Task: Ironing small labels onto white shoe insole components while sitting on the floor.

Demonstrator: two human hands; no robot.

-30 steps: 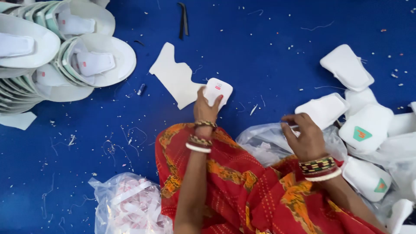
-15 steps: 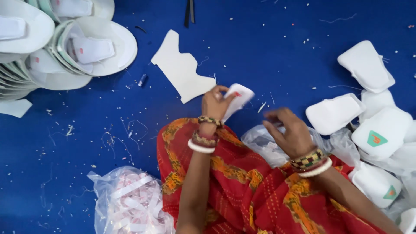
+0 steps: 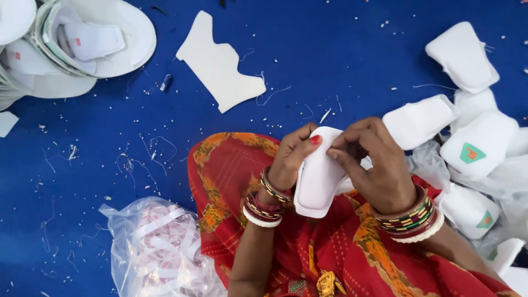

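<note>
Over the blue floor (image 3: 330, 60) your left hand (image 3: 291, 159) and right hand (image 3: 374, 165) pinch the white pad (image 3: 316, 181) (a loose grip could drop it).

A blue floor (image 3: 341, 60) carries everything, littered with white thread scraps and tiny white crumbs. At the upper left lies a stack of white oval sole pieces (image 3: 82, 49). Near the top centre lies a flat cream notched cut-out of sheet material (image 3: 220, 66), with a small dark blue scrap (image 3: 165, 82) just left of it. At the right lies a heap of white padded pieces (image 3: 467, 126), some with green triangular labels. At the lower left sits a clear plastic bag of white strips (image 3: 159, 247).
</note>
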